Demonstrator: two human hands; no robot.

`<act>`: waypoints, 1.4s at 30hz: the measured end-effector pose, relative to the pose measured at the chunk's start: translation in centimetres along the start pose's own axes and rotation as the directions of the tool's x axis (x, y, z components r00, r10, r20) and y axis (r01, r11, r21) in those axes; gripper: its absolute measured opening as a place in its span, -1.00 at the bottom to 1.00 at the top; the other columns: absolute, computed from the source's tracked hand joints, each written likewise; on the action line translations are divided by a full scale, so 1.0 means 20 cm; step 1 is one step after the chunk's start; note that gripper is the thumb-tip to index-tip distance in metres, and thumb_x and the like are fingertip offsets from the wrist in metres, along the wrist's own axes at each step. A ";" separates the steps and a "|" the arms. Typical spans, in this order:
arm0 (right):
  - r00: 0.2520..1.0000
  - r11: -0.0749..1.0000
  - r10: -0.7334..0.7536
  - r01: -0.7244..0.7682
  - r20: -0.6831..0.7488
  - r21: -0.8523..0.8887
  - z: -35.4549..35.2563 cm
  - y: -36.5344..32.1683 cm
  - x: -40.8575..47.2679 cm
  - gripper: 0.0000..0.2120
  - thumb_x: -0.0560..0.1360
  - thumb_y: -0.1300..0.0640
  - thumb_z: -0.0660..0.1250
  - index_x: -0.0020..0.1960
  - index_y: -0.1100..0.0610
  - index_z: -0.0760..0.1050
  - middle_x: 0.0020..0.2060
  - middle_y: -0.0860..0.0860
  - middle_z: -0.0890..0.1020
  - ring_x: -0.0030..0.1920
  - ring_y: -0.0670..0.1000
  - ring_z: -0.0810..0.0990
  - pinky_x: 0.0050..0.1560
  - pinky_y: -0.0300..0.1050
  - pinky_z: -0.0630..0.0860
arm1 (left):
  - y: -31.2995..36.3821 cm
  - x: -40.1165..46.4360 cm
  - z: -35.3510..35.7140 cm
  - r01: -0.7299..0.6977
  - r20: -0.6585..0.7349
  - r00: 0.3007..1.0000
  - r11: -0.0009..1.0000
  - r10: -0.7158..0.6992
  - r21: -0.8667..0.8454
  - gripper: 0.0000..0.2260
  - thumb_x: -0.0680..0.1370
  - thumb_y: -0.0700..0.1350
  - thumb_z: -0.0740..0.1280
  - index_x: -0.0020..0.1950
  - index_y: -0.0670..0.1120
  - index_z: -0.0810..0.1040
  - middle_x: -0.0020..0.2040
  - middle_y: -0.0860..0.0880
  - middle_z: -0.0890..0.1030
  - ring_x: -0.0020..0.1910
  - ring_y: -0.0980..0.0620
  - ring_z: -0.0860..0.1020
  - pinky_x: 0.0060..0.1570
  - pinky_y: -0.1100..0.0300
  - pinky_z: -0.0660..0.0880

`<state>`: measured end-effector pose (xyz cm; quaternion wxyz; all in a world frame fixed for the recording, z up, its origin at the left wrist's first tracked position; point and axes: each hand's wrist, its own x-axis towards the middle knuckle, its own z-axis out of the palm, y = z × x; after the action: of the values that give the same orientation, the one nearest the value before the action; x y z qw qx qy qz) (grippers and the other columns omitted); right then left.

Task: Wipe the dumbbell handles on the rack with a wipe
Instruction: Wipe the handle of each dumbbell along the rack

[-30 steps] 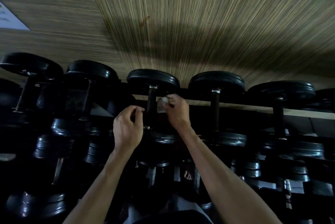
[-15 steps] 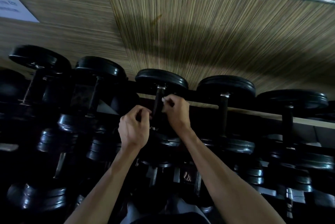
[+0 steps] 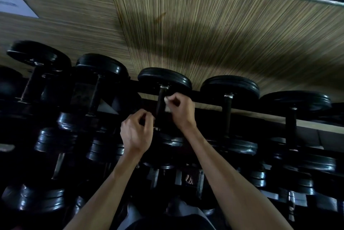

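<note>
Dumbbell handle (image 3: 160,107): frame centre, racked | right hand (image 3: 181,111) pinches wipe (image 3: 167,106) against it | left hand (image 3: 136,133) curled beside, apparently empty (dim) | advice: wrap wipe around, stroke full length.

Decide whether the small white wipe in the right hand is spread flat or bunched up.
Bunched: the small white wipe shows only as a crumpled bit pinched in the right hand.
</note>
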<state>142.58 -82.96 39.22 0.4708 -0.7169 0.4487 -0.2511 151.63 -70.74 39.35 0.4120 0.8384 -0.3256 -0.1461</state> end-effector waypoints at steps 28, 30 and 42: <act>0.998 0.999 -0.035 0.036 -0.057 0.017 0.04 -0.06 0.08 -0.83 0.57 0.21 0.39 -0.19 0.19 0.58 -0.34 0.03 0.66 -0.34 -0.11 0.66 -0.26 -0.34 0.54 | -0.11 -0.02 0.00 -0.207 -0.033 0.978 0.978 0.207 -0.002 -0.64 0.55 -0.07 0.11 -0.39 -0.17 0.44 -0.47 -0.01 0.47 -0.43 -0.04 0.44 -0.29 0.06 0.42; 0.995 0.990 -0.103 0.104 0.017 -0.090 0.05 -0.01 0.03 -0.84 0.57 0.18 0.40 -0.18 0.18 0.61 -0.28 0.05 0.66 -0.30 -0.11 0.64 -0.22 -0.32 0.51 | -0.10 -0.02 -0.01 -0.214 -0.038 0.976 0.977 0.213 -0.006 -0.64 0.55 -0.08 0.11 -0.40 -0.17 0.43 -0.48 -0.02 0.46 -0.45 -0.04 0.43 -0.30 0.09 0.40; 0.978 0.979 -0.165 0.178 0.130 -0.100 -0.01 0.02 0.04 -0.88 0.57 0.21 0.40 -0.08 0.24 0.65 -0.24 -0.01 0.57 -0.31 -0.10 0.62 -0.22 -0.36 0.53 | -0.07 -0.03 -0.01 -0.195 -0.063 0.979 0.981 0.193 -0.016 -0.67 0.53 -0.09 0.09 -0.41 -0.15 0.42 -0.47 0.00 0.45 -0.43 -0.02 0.43 -0.34 0.16 0.37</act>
<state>142.71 -83.74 38.90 0.4332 -0.7919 0.3689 -0.2216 151.85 -69.68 38.42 0.4431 0.8022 -0.3914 -0.0830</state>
